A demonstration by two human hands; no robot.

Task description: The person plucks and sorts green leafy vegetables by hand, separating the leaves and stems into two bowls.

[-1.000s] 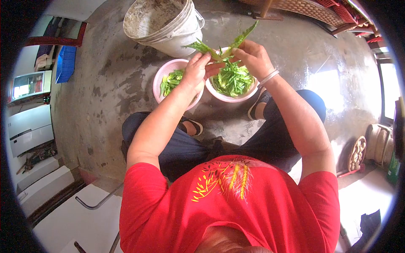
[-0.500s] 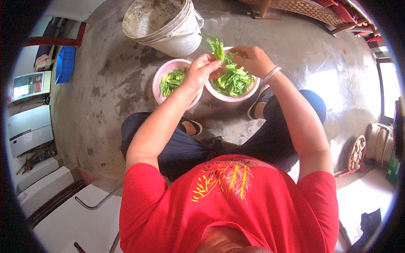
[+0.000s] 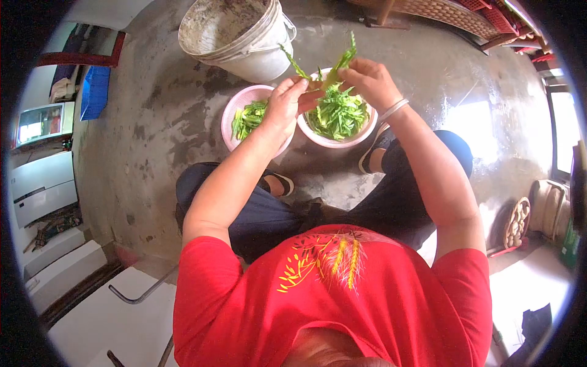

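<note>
Above two pink bowls on the concrete floor, both of my hands grip one green leafy stalk (image 3: 333, 68). My left hand (image 3: 282, 107) pinches its left end, my right hand (image 3: 369, 82) its right end. The right pink bowl (image 3: 324, 139) is piled with green leaves and lies just under my hands. The left pink bowl (image 3: 235, 107) holds a smaller heap of greens and is partly hidden by my left wrist.
A dirty white bucket (image 3: 235, 37) stands just beyond the bowls. My knees and sandalled feet (image 3: 278, 182) lie close behind the bowls. A woven basket (image 3: 446, 12) lies at the top right, white steps (image 3: 67, 269) at the lower left.
Both hands have stayed above the right bowl. The stalk, bunched upright between my fingers half a second ago, is spread between the two hands again.
</note>
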